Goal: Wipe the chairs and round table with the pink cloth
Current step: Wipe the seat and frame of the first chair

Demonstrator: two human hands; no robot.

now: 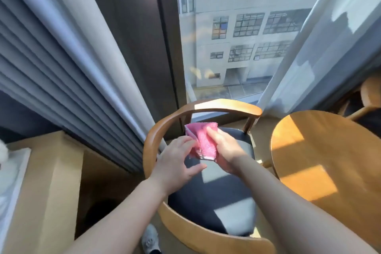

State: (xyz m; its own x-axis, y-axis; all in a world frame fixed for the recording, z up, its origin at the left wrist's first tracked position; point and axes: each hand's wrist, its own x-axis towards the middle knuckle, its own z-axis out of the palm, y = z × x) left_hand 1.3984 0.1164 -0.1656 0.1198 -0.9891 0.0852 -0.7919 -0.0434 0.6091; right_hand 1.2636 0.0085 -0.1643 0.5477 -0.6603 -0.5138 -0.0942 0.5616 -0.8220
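A folded pink cloth (pixel 203 142) is held up above the dark seat of a wooden armchair (pixel 214 107) that stands in front of me. My right hand (pixel 224 150) grips the cloth from the right, thumb on top. My left hand (pixel 177 163) touches the cloth's left edge with its fingertips, thumb spread below. Whether those fingers pinch the cloth I cannot tell. The round wooden table (pixel 321 163) stands to the right of the chair, sunlit in patches.
A second wooden chair (pixel 369 97) shows at the far right behind the table. Grey curtains (pixel 61 72) hang at the left and a sheer curtain (pixel 329 37) at the right of the window. A light wooden ledge (pixel 45 181) lies at the left.
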